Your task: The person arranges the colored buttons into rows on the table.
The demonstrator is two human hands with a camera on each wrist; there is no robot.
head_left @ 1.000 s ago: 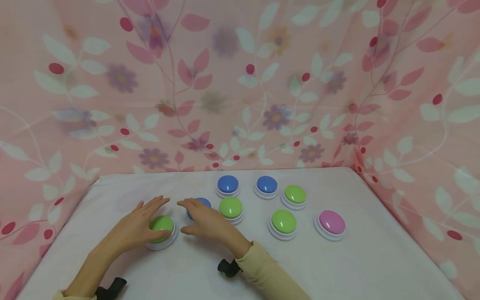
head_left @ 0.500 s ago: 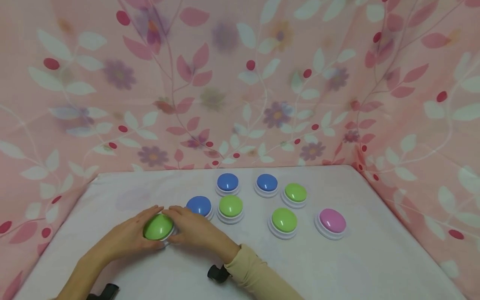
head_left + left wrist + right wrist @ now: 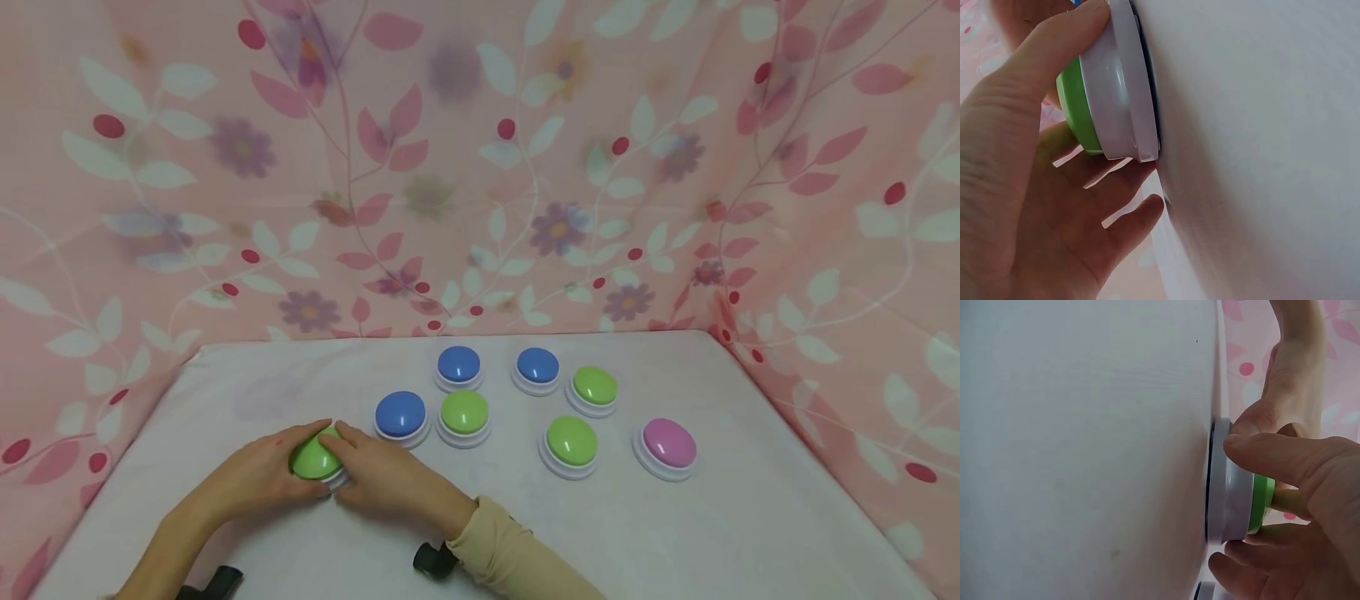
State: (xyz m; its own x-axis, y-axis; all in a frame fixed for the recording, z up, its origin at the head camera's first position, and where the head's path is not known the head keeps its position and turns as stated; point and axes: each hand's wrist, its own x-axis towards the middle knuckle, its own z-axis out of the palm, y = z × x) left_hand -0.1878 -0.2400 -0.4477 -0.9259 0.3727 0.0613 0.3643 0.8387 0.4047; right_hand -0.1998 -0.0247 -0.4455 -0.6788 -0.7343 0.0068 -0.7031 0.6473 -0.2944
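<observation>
A green dome push button (image 3: 313, 458) on a white round base sits at the left of the white table, between both hands. My left hand (image 3: 251, 473) holds it from the left. In the left wrist view its thumb presses the side of the white base (image 3: 1116, 94), and its fingers curve round the far side. From the right, my right hand (image 3: 397, 477) grips the same button, its thumb on the base (image 3: 1235, 500) in the right wrist view. The base's dark underside edge lies close to the cloth; whether it is lifted I cannot tell.
Just right of the hands stand a blue button (image 3: 401, 414) and a green button (image 3: 464, 411). Farther back and right are blue buttons (image 3: 459, 364), more green ones (image 3: 572, 440) and a pink button (image 3: 670, 443). Floral cloth (image 3: 480, 167) hangs behind the white table (image 3: 720, 533).
My right hand has moved left and down from in front of the blue button to the green button. Both hands have closed round it, and the blue button is uncovered.
</observation>
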